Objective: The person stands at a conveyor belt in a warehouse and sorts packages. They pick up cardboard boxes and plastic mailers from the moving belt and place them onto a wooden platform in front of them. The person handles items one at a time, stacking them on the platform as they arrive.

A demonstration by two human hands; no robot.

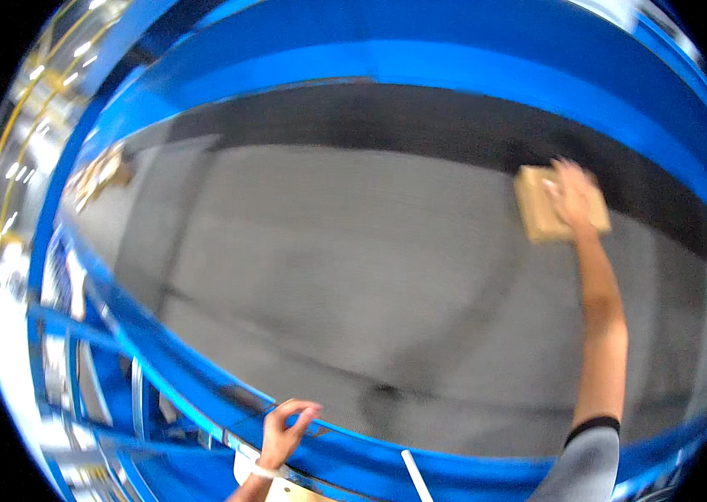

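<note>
A small cardboard box (535, 210) sits on the wide dark grey surface (341, 251), which looks like a conveyor belt. My right hand (573, 194) lies across the top of this box, its fingertips at the far edge. Motion blur hides whether those fingers hook over it. Down at the near blue metal rim (353, 445), my left hand (287, 430) holds nothing. Its fingers are bent, with a gap between thumb and forefinger, and a pale band circles the wrist.
A high blue side wall (428, 59) runs along the far side. Blurred tan packages (99, 179) lie at the far left end. A white rod (416, 477) rises by the near rim. Blue framework (96, 339) stands at lower left, and yellow railings (21, 100) lie beyond.
</note>
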